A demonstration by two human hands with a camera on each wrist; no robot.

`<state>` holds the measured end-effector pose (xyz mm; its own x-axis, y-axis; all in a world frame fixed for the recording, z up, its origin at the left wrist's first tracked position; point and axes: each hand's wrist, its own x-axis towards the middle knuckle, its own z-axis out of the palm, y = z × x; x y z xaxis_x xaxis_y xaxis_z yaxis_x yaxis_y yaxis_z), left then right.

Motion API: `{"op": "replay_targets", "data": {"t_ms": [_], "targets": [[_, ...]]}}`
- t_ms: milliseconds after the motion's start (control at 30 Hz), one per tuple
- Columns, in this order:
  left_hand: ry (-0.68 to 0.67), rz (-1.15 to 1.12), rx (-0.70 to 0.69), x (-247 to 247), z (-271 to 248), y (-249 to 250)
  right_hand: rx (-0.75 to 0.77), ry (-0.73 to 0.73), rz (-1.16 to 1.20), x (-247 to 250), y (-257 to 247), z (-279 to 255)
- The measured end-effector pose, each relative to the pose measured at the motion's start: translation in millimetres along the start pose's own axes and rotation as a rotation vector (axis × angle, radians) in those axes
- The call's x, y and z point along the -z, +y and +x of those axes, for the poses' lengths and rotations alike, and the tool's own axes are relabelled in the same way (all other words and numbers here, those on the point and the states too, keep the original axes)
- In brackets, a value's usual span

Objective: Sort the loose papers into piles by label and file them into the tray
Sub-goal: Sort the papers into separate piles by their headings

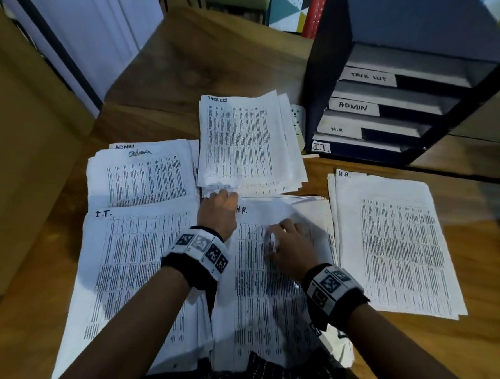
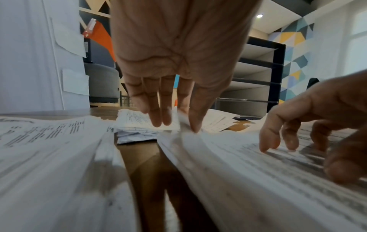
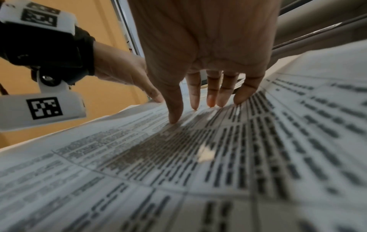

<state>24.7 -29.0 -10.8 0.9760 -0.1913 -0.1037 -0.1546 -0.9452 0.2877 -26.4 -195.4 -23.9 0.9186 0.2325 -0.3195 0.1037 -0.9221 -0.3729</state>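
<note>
A printed sheet marked H.R. [image 1: 266, 284] lies on top of the loose stack in front of me. My left hand [image 1: 222, 196] is at its far left corner, and thumb and fingers pinch the paper edge [image 2: 178, 119] there. My right hand [image 1: 281, 235] rests on the middle of the same sheet [image 3: 218, 157], its spread fingertips [image 3: 174, 119] pressing down. Sorted piles lie around: I.T. [image 1: 138, 270] at left, Admin [image 1: 144, 177] behind it, Task List [image 1: 246, 142] at centre back, H.R. [image 1: 397, 245] at right. The dark tray [image 1: 323, 76] stands at the back right.
The tray's shelves carry the labels Task List [image 1: 367, 77], Admin [image 1: 353, 107], H.R. [image 1: 337, 129] and I.T. [image 1: 321, 147]. Bare wooden tabletop [image 1: 191, 68] shows behind the piles. A small white object [image 1: 297, 119] sits between the Task List pile and the tray.
</note>
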Motion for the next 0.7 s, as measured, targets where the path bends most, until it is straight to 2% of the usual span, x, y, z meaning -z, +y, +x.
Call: {"op": "replay_targets", "data": {"t_ms": [67, 133, 200, 267, 333, 400, 500, 567, 633, 700], "targets": [[-0.022, -0.197, 0.048, 5.1, -3.7, 5.0, -0.004, 0.018, 0.031, 0.3, 1.2, -1.1], [-0.135, -0.404, 0.133, 7.2, -5.0, 5.0, -0.017, 0.011, 0.079, 3.0, 1.9, -0.2], [-0.206, -0.482, 0.180, 3.7, -5.8, -0.3, -0.040, 0.016, 0.170, 5.3, 3.3, 3.2], [-0.198, -0.538, 0.209, 1.9, -9.8, -4.2, -0.065, 0.106, 0.271, 10.1, 4.9, 6.9], [-0.159, -0.636, 0.238, 2.3, -12.8, -2.4, -0.068, 0.211, 0.257, 18.4, 5.2, 10.2], [-0.150, -0.756, 0.259, 2.7, -15.1, 0.1, -0.005, 0.231, 0.199, 30.2, 3.3, 13.9], [-0.183, -0.932, 0.252, -0.4, -14.7, -0.5, 0.125, 0.137, 0.248, 44.0, 0.6, 24.6], [-0.186, -0.922, 0.247, 1.3, -15.4, -0.7, 0.177, 0.117, 0.327, 46.5, 0.2, 29.9], [-0.180, -0.867, 0.273, 0.6, -15.2, -2.2, 0.178, 0.200, 0.409, 44.6, -0.7, 28.2], [-0.184, -0.908, 0.348, 1.7, -13.7, -4.2, 0.140, 0.272, 0.496, 39.4, -0.1, 21.9]]}}
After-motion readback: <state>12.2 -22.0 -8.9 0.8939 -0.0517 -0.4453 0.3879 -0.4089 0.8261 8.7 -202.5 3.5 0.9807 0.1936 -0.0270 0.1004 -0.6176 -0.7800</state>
